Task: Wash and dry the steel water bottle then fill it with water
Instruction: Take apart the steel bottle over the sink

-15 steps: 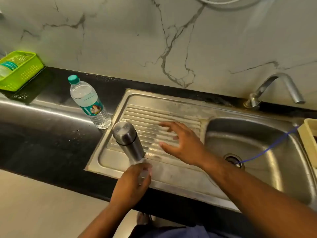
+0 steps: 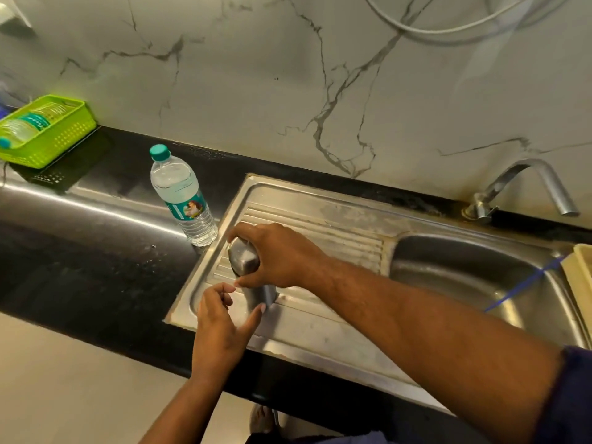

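The steel bottle stands upright on the ribbed draining board at the left end of the sink, probably so any spill runs into the basin. The right hand comes over from the sink's basin side and clamps fingers and thumb round the bottle's cap, a grip that suits twisting it off, which I judge to be the first step before washing. The left hand sits at the sink's front edge with its thumb tip against the bottle's lower body and its fingers loosely curled just beside it, holding nothing, seemingly to steady the base. With the cap on, what the bottle holds cannot be told. Just left of the sink, on the black worktop, a capped plastic bottle stands nearly full of water. Well to the sink's left, a green basket holds another plastic bottle lying on its side. The tap behind the sink is not running.
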The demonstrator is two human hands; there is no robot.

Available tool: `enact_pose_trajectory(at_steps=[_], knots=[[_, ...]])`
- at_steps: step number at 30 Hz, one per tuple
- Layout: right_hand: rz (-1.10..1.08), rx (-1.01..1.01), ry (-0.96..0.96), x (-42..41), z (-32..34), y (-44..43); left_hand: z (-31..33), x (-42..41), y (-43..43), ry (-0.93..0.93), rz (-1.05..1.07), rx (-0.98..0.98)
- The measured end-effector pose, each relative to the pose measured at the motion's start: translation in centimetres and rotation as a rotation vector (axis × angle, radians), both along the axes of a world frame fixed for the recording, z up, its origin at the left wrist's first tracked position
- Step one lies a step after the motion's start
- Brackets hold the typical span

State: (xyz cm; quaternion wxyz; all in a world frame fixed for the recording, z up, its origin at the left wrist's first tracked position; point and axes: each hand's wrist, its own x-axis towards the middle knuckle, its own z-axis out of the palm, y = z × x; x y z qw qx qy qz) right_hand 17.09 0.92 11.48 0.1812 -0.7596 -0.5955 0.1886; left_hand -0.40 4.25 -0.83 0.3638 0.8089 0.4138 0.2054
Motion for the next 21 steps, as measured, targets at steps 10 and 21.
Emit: enact_pose_trajectory(at_steps=[10, 21], knots=[[-0.437, 0.173, 0.152, 4.0, 6.2, -7.5, 4.1, 6.6, -2.4, -0.114, -0.215, -0.085], [-0.778, 0.285, 0.119, 11.7, 10.2, -22.4, 8.0, 21.4, -12.1, -0.222, -0.611, -0.246]])
